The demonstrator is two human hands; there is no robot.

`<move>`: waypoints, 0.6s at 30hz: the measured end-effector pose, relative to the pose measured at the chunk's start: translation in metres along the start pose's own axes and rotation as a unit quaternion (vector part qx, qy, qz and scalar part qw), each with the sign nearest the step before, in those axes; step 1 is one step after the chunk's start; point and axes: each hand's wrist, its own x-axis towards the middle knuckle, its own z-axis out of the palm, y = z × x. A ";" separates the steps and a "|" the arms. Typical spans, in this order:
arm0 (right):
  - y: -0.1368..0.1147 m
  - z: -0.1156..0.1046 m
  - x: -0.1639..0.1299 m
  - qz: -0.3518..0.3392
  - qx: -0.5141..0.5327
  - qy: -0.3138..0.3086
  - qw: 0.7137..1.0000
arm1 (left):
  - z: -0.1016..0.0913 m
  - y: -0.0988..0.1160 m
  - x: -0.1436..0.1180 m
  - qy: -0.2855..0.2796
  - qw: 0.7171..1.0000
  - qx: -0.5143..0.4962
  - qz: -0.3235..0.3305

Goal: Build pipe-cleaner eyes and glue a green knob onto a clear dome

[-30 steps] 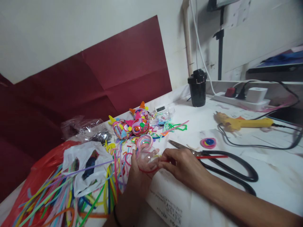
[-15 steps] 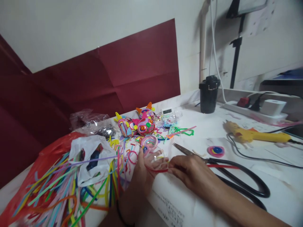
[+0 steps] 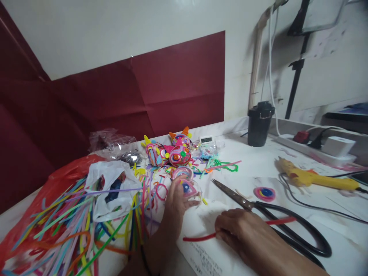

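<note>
My left hand (image 3: 176, 203) is closed around a clear plastic ball (image 3: 198, 188) with a pink and blue eye-shaped coil (image 3: 188, 188) on its side. A red pipe cleaner (image 3: 198, 238) is pinched in my right hand (image 3: 238, 230); one end points left over the white paper, the other emerges beyond the hand at right. Black-handled scissors (image 3: 290, 218) lie partly behind my right hand and forearm, blades toward the upper left. Beyond them rests a second round pink and blue coil (image 3: 264, 193). A ring of pink coils (image 3: 182, 173) sits just behind the ball.
Loose colourful pipe cleaners (image 3: 77, 226) spread over a red bag (image 3: 34, 214) at left, with a white bag (image 3: 100, 172) on top. Decorated balls (image 3: 179, 154) stand at the back. A yellow glue gun (image 3: 319, 178), black cup (image 3: 260, 124) and power strip (image 3: 301, 147) are at right.
My right hand has drawn back from the ball toward the lower right, bringing the red pipe cleaner away from it. The ball has turned in my left hand, showing its eye-shaped coil.
</note>
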 end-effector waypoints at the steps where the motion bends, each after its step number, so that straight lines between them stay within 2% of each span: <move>1: 0.000 0.001 0.002 -0.009 -0.008 -0.008 1.000 | 0.000 0.000 -0.002 -0.001 1.000 0.022 0.017; 5: -0.001 0.007 0.011 -0.041 -0.026 -0.024 0.999 | 0.001 0.003 -0.009 -0.004 0.992 0.105 0.070; 9: 0.005 0.012 0.012 -0.056 -0.012 0.021 0.998 | 0.000 0.009 -0.013 -0.035 0.971 0.196 0.133; 15: 0.016 0.016 0.007 -0.028 0.070 0.127 0.989 | -0.006 0.003 -0.011 -0.079 0.968 0.193 0.137; 18: 0.014 0.009 0.006 0.009 0.124 0.134 0.983 | -0.007 -0.002 -0.012 -0.088 0.966 0.190 0.151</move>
